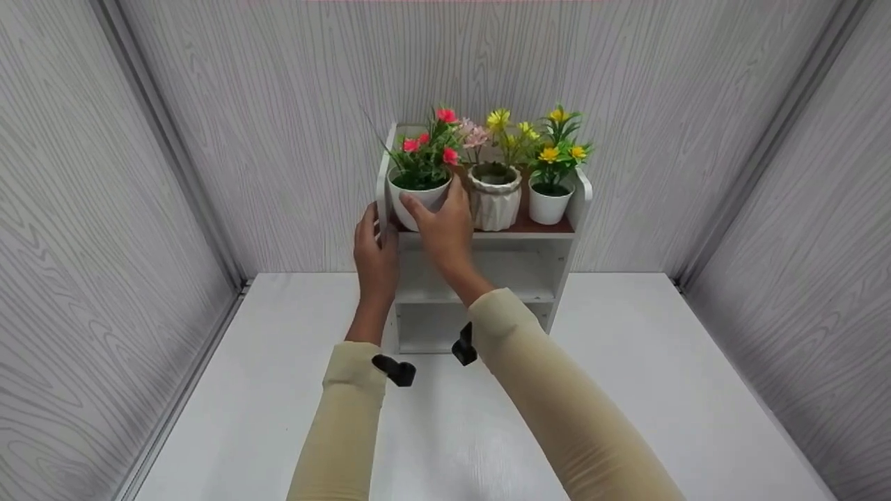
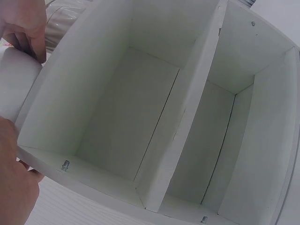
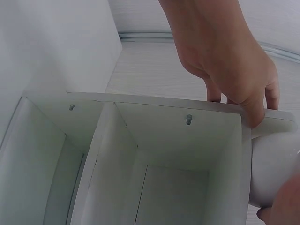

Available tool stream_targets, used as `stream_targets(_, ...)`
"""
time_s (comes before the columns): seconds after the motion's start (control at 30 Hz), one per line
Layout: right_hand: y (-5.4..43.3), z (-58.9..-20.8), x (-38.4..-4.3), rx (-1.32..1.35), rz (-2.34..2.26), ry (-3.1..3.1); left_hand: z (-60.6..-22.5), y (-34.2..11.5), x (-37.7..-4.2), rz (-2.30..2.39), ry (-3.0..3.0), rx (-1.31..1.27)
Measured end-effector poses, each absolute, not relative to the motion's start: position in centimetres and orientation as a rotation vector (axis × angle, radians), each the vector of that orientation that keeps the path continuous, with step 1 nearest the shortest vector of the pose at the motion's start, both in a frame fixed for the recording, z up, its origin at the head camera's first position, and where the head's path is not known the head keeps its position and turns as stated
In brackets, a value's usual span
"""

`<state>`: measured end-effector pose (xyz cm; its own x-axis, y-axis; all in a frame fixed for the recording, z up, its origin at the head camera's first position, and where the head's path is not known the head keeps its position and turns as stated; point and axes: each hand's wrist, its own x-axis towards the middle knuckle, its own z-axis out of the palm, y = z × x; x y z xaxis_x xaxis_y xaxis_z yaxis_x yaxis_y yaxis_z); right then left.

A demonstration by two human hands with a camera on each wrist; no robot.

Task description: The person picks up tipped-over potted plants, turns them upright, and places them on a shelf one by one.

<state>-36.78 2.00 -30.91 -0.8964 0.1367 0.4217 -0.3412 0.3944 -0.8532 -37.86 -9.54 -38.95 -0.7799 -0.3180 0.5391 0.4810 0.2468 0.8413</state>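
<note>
My right hand (image 1: pixel 449 233) grips a white flowerpot (image 1: pixel 431 197) of red artificial flowers, its thumb across the front and fingers round the right side. The pot stands at the left end of the top board of a small white shelf unit (image 1: pixel 536 236). On the unit's left side panel (image 3: pixel 159 102), my left hand (image 1: pixel 376 254) holds on, thumb over the front edge and fingers outside. Beside the right hand sits a ribbed whitish pot (image 1: pixel 495 209) with pink and yellow flowers. Farther right is a small white pot (image 1: pixel 550 207) with yellow-orange flowers.
Two open compartments (image 2: pixel 126 103) lie below the top board, with small metal pegs (image 3: pixel 189 119) on their side wall. The unit stands on a white table (image 1: pixel 626 362), close to the wood-grain back wall (image 1: pixel 292 139). Similar panels rise on both sides.
</note>
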Motion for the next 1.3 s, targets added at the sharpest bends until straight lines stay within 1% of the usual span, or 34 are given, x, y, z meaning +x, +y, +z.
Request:
stream_targets(0.47,2.0,-30.8,-36.4,0.191,1.527,-2.231,-38.9,-9.7,-37.8,-1.636,-1.898,-0.15)
stream_targets(0.67,2.3,-31.0,-35.2,0.166,1.458,-2.262,-39.1,-9.8,-37.6,-1.623,-1.902,-0.145)
stream_targets(0.77,2.9,-31.2,-34.2,0.2,1.45,-2.247,-39.3,-10.0,-37.4,-1.632,-1.889,-0.152)
stream_targets(1.03,7.2,-32.8,-31.3,0.345,1.304,-2.207,-40.1,-10.4,-36.0,-1.57,-2.006,-0.225)
stream_targets(1.3,12.9,-34.9,-30.0,0.418,1.049,-2.253,-39.8,-11.0,-32.3,-1.328,-2.28,-0.268)
